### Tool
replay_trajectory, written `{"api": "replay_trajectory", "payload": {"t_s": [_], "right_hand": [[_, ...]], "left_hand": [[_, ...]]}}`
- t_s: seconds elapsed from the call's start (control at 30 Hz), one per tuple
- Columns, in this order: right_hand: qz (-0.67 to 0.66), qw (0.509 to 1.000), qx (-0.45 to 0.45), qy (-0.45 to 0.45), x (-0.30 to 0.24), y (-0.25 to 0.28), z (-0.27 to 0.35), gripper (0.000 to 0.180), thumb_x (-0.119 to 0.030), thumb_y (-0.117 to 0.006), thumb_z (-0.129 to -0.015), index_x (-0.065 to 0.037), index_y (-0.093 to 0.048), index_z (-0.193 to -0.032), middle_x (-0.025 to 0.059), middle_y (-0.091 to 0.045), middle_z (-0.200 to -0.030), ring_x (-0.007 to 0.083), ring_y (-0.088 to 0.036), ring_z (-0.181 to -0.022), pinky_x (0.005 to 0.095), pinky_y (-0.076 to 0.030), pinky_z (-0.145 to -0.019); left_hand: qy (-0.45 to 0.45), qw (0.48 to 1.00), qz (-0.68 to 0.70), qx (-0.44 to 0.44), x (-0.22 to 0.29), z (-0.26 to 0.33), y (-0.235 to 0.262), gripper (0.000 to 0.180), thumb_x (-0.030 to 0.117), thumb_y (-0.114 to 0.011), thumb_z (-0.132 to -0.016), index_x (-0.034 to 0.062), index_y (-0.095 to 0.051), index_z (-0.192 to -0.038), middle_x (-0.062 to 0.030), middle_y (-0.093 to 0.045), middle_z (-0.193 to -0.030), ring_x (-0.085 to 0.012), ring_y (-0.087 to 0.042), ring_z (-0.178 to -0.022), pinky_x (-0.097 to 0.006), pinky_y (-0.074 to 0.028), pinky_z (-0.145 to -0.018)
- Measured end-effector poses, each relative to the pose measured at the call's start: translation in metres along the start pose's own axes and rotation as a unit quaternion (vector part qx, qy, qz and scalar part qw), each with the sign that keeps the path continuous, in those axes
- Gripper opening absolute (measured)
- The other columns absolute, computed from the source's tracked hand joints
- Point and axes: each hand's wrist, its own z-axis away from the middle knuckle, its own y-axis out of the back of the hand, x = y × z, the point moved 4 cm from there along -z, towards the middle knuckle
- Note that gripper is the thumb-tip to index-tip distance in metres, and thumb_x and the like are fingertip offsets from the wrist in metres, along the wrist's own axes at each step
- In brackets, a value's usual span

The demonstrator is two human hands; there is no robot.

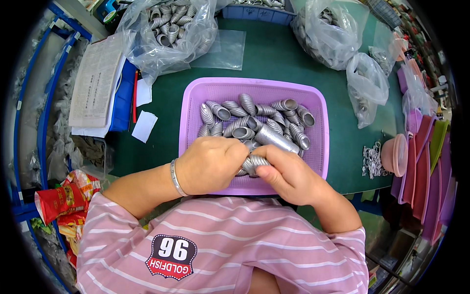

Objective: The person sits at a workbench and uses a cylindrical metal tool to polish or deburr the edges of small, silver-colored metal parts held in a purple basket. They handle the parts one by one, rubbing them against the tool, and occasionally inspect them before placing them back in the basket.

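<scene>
Over the near side of a purple plastic basket (254, 83), both my hands meet around a ridged silver metal tube (254, 164). My right hand (290, 175) grips it between thumb and fingers. My left hand (208, 164), with a metal bangle at the wrist, is closed in a fist against the tube's left end; what its fingers hold is hidden. Several similar spiral-ridged tubes (247, 104) with slanted ends lie heaped in the basket. Among them rests a larger smooth silver cylinder (276, 138), just beyond my right hand.
On the green table (166, 98) stand clear plastic bags (205, 41) of metal parts and a blue bin (257, 13). A paper booklet (95, 81) and a red pencil (135, 98) lie left. Small white pieces (374, 160), a pink tub (393, 156) and stacked baskets (423, 171) are right.
</scene>
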Motion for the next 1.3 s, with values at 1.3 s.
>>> {"api": "replay_trajectory", "payload": {"t_s": [1.3], "right_hand": [[0.318, 0.909, 0.227, 0.147, -0.002, -0.002, -0.001, 0.046, -0.025, -0.076, -0.075, 0.001, -0.056, -0.107, 0.0092, -0.058, -0.077, 0.0277, -0.056, -0.07, 0.0365, -0.04, -0.064]], "left_hand": [[0.221, 0.922, 0.282, 0.142, -0.009, 0.002, -0.006, 0.016, 0.012, -0.064, -0.091, -0.0014, -0.062, -0.082, -0.0052, -0.054, -0.079, -0.0111, -0.047, -0.065, -0.025, -0.039, -0.058]]}}
